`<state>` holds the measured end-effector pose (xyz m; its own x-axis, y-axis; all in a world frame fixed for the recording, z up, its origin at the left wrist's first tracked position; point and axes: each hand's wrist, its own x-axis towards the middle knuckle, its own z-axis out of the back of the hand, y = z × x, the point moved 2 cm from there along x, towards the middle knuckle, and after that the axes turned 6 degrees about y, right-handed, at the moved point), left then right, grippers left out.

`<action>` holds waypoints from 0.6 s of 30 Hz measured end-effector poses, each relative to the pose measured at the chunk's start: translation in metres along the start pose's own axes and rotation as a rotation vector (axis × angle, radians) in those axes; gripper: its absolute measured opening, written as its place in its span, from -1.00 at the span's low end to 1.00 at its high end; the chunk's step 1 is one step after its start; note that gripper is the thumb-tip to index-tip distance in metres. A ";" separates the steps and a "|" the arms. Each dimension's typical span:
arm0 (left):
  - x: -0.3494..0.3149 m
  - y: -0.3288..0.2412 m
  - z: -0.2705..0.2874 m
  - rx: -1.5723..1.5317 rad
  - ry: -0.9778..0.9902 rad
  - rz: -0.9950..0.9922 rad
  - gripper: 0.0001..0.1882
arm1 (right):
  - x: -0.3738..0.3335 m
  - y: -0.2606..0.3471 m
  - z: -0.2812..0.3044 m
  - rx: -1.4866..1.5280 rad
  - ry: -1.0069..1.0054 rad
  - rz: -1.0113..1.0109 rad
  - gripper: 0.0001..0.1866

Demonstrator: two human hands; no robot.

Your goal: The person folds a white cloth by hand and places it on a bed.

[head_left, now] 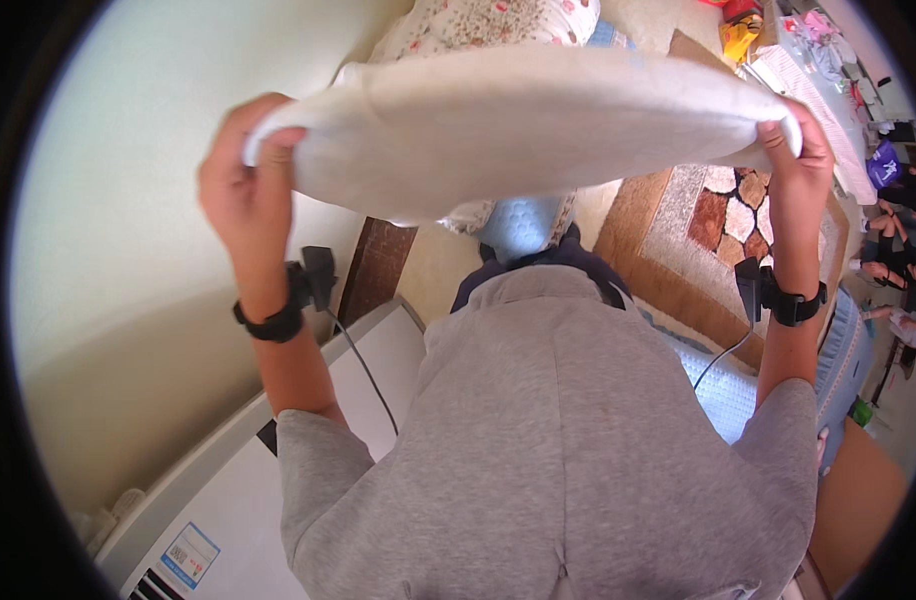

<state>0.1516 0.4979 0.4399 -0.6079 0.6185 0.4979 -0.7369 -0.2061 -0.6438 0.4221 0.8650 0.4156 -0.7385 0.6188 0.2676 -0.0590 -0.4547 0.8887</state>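
Observation:
A white piece of cloth [523, 130] hangs stretched in the air in front of me, bowed between my two hands. My left hand [248, 175] pinches its left end, thumb on the near side. At the right end, my right hand [803, 165] grips the cloth the same way, with its thumb over the edge. The fingers behind the cloth are partly hidden. What kind of cloth article it is does not show. Beyond it lies floral-patterned bedding [488, 20], and a light blue quilted cover [521, 222] shows below the cloth.
A pale wall [138, 220] rises close on my left, above a white appliance [248, 510] bearing a label. A brown patterned rug [723, 215] covers floor to the right. A table [823, 110] with items stands farther right, and other people [893, 250] sit near the right rim.

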 end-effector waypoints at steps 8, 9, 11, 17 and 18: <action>-0.015 -0.022 0.048 -0.135 -0.042 -0.110 -0.79 | -0.017 0.037 0.008 0.357 0.051 0.230 -0.55; -0.025 -0.023 0.044 -0.149 0.010 -0.110 -0.75 | -0.025 0.030 0.007 0.428 0.108 0.202 -0.51; -0.048 -0.022 0.036 -0.271 0.169 0.028 -0.56 | -0.056 0.009 0.006 0.568 0.063 -0.122 -0.40; -0.066 -0.045 0.043 -0.938 0.519 -0.274 -0.77 | -0.098 0.019 0.003 0.862 0.087 -0.042 -0.52; -0.051 -0.050 0.047 -1.011 0.712 -0.509 -0.80 | -0.094 0.030 0.001 0.842 0.119 0.039 -0.61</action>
<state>0.2062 0.4409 0.4740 0.1808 0.7803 0.5987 -0.1048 0.6206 -0.7771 0.4904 0.7941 0.4180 -0.7982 0.5197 0.3046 0.4522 0.1829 0.8730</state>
